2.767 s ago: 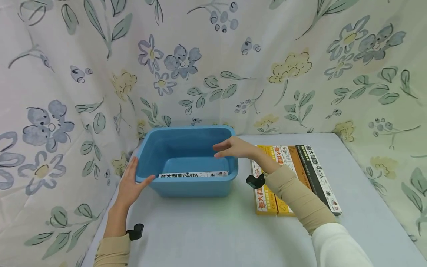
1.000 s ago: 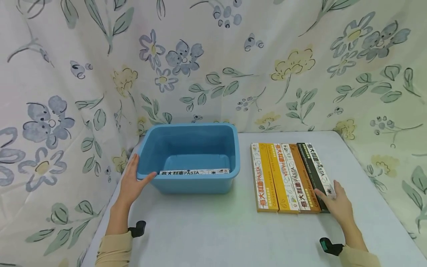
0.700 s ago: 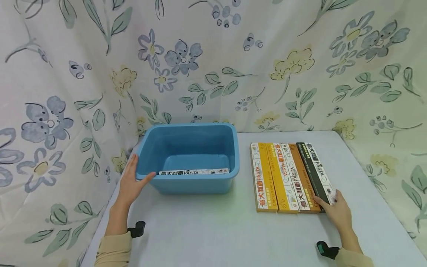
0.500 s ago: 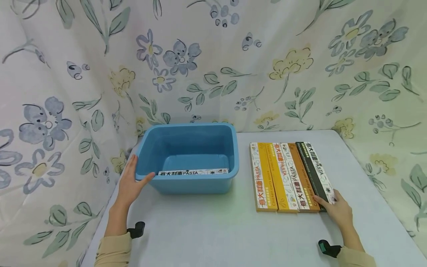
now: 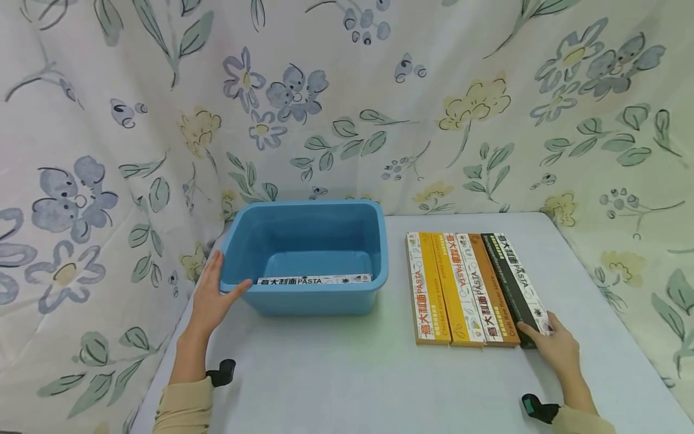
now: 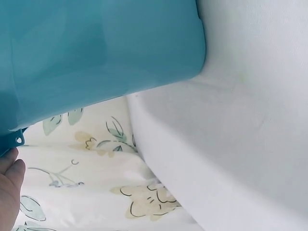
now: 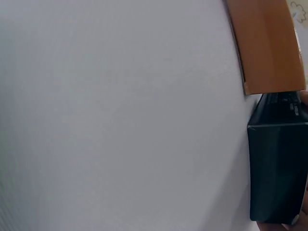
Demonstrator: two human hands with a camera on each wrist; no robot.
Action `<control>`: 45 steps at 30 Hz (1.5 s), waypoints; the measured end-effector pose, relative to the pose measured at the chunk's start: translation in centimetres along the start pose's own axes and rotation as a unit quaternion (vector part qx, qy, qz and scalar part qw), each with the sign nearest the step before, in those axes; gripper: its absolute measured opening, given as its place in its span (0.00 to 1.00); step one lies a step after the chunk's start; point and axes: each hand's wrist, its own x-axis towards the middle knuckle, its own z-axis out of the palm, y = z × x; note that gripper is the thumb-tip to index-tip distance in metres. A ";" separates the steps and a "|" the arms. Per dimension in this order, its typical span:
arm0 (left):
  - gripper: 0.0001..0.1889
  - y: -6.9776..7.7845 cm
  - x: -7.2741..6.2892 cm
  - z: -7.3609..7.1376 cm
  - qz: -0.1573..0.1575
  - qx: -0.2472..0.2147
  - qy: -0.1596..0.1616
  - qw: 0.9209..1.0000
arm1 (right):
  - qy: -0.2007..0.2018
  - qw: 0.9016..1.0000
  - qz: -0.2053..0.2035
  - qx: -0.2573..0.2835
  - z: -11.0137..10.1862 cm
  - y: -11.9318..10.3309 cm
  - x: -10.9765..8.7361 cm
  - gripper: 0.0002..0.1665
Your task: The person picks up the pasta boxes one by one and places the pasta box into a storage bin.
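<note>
Right hand (image 5: pixel 558 348): grip closed on near end of black pasta box (image 5: pixel 512 280), thumb one side, fingers other. Box at right end of row on white counter (image 5: pixel 336 374), just beside brown box (image 5: pixel 494 289); two yellow boxes (image 5: pixel 440 295) further left. Left hand (image 5: pixel 210 304): grip spread, fingers straight, touching blue tub (image 5: pixel 317 304) at front-left corner. Another pasta box (image 5: pixel 314 279) inside tub, near wall.
</note>
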 end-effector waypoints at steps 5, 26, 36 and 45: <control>0.51 0.0 0.0 -0.1 -0.003 0.002 -0.001 1.000 | -0.011 0.999 -0.018 -0.034 -0.2 0.5 0.3 0.53; 0.51 0.2 0.1 0.0 -0.004 -0.001 -0.008 1.000 | 0.034 0.990 0.106 0.090 -1.1 -0.4 0.0 0.60; 0.51 0.1 0.2 0.2 0.003 -0.004 -0.003 1.000 | 0.069 0.990 0.092 0.087 -0.9 -0.6 -0.5 0.57; 0.51 0.3 0.1 0.0 -0.001 -0.001 -0.001 1.000 | 0.081 0.987 0.092 0.105 -1.4 -1.2 -0.5 0.57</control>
